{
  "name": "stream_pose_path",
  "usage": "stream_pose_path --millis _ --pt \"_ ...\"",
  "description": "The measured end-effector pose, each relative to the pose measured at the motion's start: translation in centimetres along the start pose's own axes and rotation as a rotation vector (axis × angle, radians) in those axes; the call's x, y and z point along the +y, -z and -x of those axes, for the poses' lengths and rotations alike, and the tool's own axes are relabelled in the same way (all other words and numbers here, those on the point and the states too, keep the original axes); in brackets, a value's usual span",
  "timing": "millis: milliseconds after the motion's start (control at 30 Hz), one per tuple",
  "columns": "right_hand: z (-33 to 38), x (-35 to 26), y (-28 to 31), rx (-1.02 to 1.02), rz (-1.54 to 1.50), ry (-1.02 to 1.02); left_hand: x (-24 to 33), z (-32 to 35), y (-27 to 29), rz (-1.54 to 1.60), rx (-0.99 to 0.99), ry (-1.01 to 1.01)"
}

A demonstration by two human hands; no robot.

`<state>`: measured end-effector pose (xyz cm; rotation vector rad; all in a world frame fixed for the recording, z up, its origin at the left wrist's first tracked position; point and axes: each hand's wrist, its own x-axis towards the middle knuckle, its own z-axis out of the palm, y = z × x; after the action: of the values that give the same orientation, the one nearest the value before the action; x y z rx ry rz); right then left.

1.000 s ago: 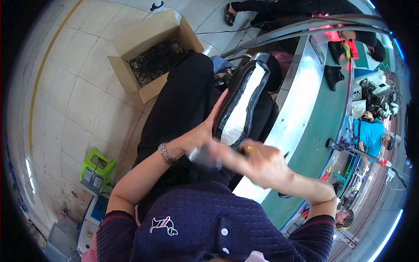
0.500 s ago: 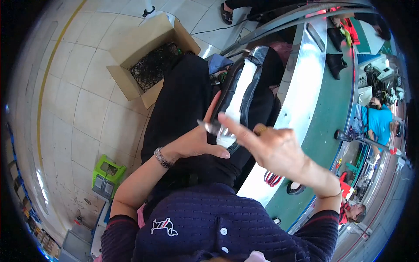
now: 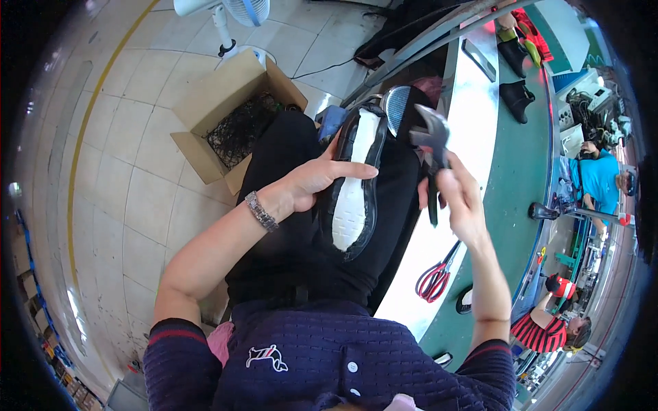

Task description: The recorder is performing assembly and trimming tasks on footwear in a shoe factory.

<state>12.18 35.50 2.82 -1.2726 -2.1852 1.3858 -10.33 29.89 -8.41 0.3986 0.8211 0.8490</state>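
A black shoe point(image 3: 353, 212) is being held over the lap, with its white bottom facing up. It is being gripped by the left hand point(image 3: 310, 182), and the thumb is being laid across the white part. A silver band point(image 3: 262, 211) is being worn on the left wrist. A hammer point(image 3: 435, 137) is being held by the right hand point(image 3: 460, 195), with the fingers being wrapped around its black handle. Its head is being kept near the shoe but not touching it. The two hands are being held apart. Black pants point(image 3: 291, 140) are being worn under the shoe. Red-handled scissors point(image 3: 433, 281) are being held up by the shiny ledge point(image 3: 473, 130) on the right. Black boots point(image 3: 517, 101) are being carried by the green table point(image 3: 504, 205) beyond it. Black strings point(image 3: 240, 130) are being kept in an open box point(image 3: 223, 96) on the left.
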Motion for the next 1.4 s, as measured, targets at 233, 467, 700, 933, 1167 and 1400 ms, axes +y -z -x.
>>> stream_pose_path --millis 233,467,700,933,1167,1400 --pt "6.2 4.6 -3.1 0.063 -0.791 -0.232 -2.2 2.4 0.0 -0.251 -0.197 -0.314" --pt "9.0 6.5 -7.4 -0.329 -0.863 -0.417 -9.7 2.4 3.3 -0.389 -0.245 -0.415" --pt "9.0 5.1 -8.7 -0.447 -0.745 -0.432 -8.4 3.0 1.5 -0.108 -0.102 -0.270" --pt "8.7 4.7 -8.8 -0.469 -0.543 -0.473 -8.3 3.1 -1.1 -0.086 0.195 -0.290" --pt "10.6 3.0 -11.0 -0.182 0.128 -0.202 -9.5 2.9 -1.5 -0.123 0.309 -0.333" --pt "11.7 3.7 -11.1 -0.229 0.030 -0.129 -10.1 1.6 1.6 0.056 0.087 -0.162"
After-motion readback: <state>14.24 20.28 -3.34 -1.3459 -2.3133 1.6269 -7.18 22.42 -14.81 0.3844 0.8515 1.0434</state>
